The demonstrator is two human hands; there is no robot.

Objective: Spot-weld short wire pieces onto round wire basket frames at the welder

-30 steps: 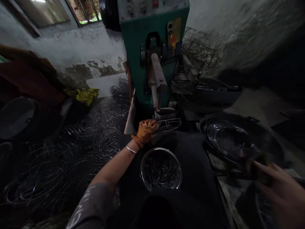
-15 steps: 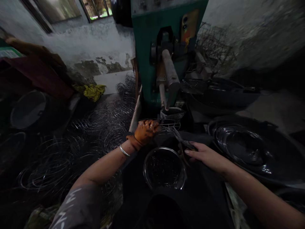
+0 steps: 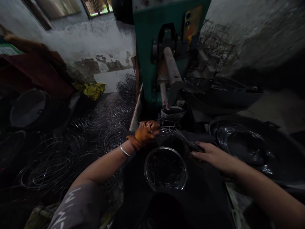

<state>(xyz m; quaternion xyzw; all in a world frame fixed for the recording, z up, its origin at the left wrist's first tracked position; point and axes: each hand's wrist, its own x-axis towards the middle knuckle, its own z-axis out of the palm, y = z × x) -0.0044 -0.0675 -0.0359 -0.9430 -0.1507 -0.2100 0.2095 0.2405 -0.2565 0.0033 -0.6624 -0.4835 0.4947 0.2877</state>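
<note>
My left hand (image 3: 147, 131), in a stained orange work glove, is closed around one side of a round wire frame (image 3: 170, 127). The frame's thin curved wires stick out to the right of the glove. My bare right hand (image 3: 205, 152) grips the handles of a pair of pliers (image 3: 188, 140). Their dark jaws point up and left and reach the frame's right edge; whether they bite on a wire I cannot tell. Below both hands a shiny metal bowl (image 3: 145, 167) rests in front of me, with short wire bits in it.
A green machine (image 3: 145, 63) with thick metal arms (image 3: 172, 68) stands straight ahead, a phone (image 3: 192, 22) on its front. Heaps of wire rings (image 3: 107, 117) lie at left. To the right, a wide dark pan (image 3: 281, 152) holds coiled wire (image 3: 233, 140).
My right hand has shifted slightly to the right with the pliers, whose handles now look closer together. My left hand and the wire frame stay nearly in place.
</note>
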